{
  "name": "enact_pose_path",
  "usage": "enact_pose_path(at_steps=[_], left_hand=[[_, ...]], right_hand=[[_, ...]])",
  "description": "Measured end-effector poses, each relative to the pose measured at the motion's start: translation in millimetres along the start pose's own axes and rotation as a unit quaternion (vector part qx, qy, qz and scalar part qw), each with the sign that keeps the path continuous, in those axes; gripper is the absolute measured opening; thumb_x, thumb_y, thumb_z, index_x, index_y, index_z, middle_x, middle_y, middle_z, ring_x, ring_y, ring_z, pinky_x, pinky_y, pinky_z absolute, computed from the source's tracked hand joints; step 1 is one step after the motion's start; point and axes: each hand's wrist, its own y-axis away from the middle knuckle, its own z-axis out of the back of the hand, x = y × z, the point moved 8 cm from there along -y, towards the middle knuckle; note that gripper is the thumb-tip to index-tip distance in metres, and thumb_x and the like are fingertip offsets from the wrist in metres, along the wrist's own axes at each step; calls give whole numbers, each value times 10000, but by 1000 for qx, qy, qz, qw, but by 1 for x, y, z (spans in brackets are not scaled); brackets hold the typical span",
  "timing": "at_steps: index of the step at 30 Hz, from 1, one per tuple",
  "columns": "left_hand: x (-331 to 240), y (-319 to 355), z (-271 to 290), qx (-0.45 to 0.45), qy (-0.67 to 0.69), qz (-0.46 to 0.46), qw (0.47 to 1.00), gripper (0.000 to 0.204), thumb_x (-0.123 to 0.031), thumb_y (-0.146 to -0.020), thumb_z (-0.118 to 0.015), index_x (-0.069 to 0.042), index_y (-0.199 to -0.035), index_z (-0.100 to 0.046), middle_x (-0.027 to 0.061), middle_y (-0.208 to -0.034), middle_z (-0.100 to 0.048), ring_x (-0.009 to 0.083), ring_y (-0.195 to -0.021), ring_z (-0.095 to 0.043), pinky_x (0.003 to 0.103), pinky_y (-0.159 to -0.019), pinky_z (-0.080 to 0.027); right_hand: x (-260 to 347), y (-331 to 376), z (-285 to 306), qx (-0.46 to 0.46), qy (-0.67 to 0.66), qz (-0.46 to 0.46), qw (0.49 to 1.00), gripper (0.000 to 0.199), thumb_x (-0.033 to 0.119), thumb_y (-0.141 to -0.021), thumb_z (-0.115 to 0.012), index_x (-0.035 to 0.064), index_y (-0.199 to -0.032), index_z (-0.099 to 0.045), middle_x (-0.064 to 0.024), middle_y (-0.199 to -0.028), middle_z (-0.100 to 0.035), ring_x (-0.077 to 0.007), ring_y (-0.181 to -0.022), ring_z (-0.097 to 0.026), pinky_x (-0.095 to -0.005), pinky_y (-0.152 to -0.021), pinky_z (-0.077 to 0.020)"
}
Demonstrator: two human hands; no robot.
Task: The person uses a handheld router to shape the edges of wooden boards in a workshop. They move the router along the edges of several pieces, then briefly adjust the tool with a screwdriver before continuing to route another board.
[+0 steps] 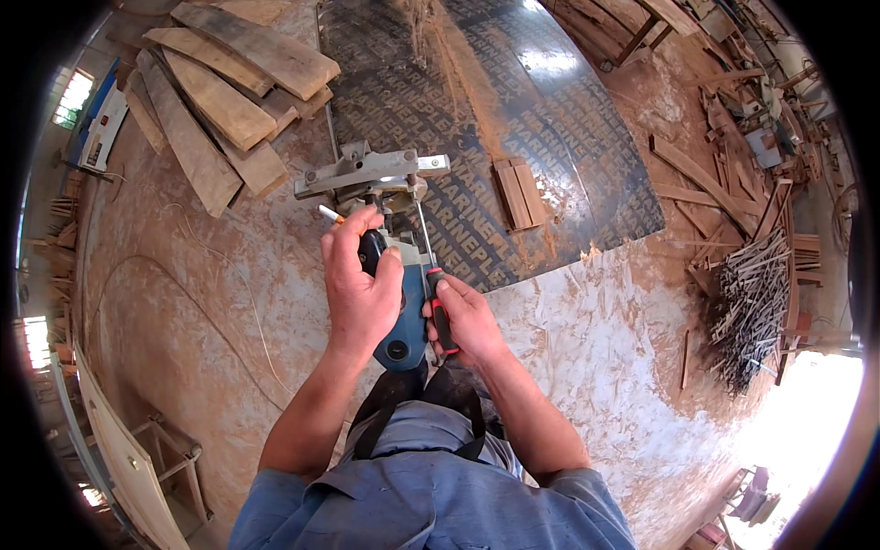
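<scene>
In front of my body is a teal power tool [401,337] with a black side handle and a grey metal fence [362,171] across its far end. My left hand [356,282] is closed on the black handle [370,250]. A lit-looking white cigarette [329,214] sticks out between its fingers. My right hand [470,318] grips a screwdriver [441,316] by its red and black handle, alongside the tool's body. Its shaft points away from me toward the fence; whether the tip sits on a screw, I cannot tell.
A dark printed plywood sheet [587,174] lies ahead, with sawdust and small wood blocks [519,195] on it. Planks [211,101] are piled at the far left. Cords [165,261] trail over the floor at left. A bundle of thin sticks [747,312] and scrap wood are at right.
</scene>
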Motion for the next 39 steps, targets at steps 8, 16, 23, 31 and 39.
enact_pose_path(at_steps=[8, 16, 23, 31, 39], left_hand=[[-1, -3, -3, 6, -4, -2, 1000, 479, 27, -795, -604, -33, -1263, -521, 124, -1135, -597, 282, -1081, -498, 401, -946, -427], [3, -6, -4, 3, -8, 2, 1000, 469, 16, -791, -593, -37, -1252, -530, 121, -1124, -601, 285, -1069, -499, 401, -933, -432], [-1, -9, -5, 23, -23, 19, 999, 460, 35, -774, -601, -42, -1225, -548, 117, -1101, -599, 281, -1063, -504, 398, -926, -438], [-4, -8, -9, 45, -47, -7, 998, 418, 57, -783, -585, -52, -1185, -553, 89, -1117, -582, 239, -1081, -531, 352, -956, -434], [-13, -6, -25, 45, -68, -19, 996, 443, 50, -794, -594, -49, -1221, -531, 103, -1151, -579, 250, -1091, -528, 362, -960, -437]], right_hand=[[1, -3, 1, -2, 7, -7, 1000, 327, 282, -1035, -426, 32, -1211, -542, -25, -785, -570, -92, -518, -533, -237, -397, -452], [-14, -9, -11, 170, -361, -140, 906, 370, 379, -1034, -421, 49, -1182, -500, -70, -842, -590, -186, -563, -561, -304, -379, -442], [-10, -15, -25, 223, -431, -135, 864, 390, 412, -1033, -418, 42, -1122, -506, -64, -805, -576, -187, -521, -549, -310, -350, -417], [5, -12, -2, -25, 5, -48, 999, 422, 409, -1036, -410, 49, -888, -575, -48, -653, -550, -132, -422, -516, -310, -320, -409], [41, -3, 35, -213, 363, 182, 889, 405, 309, -999, -510, -65, -904, -634, -130, -677, -628, -244, -615, -603, -380, -633, -475]])
